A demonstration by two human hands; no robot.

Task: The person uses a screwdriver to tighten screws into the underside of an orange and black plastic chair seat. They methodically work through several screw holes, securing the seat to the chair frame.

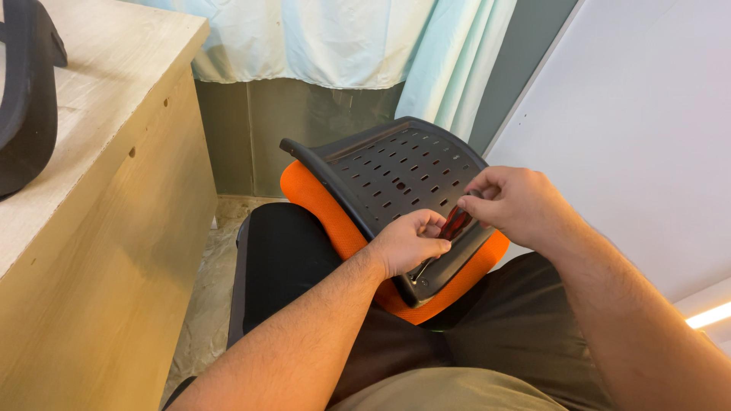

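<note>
Slippage is the main risk in the head view: the seat panel, a black perforated shell with orange padding, leans tilted on the person's lap, unsteadied beyond the hands. The left hand is closed around what seems a screwdriver with a red-and-black handle; the right hand pinches its top. A hard push could skid the tip or tip the panel toward the wooden counter.

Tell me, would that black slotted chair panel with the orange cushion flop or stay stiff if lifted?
The chair panel looks like moulded hard plastic, so probably stiff. Its many slots suggest it is fairly light for its size. The orange cushion looks soft and may give a little. Propped on the lap, it could tip.
</note>
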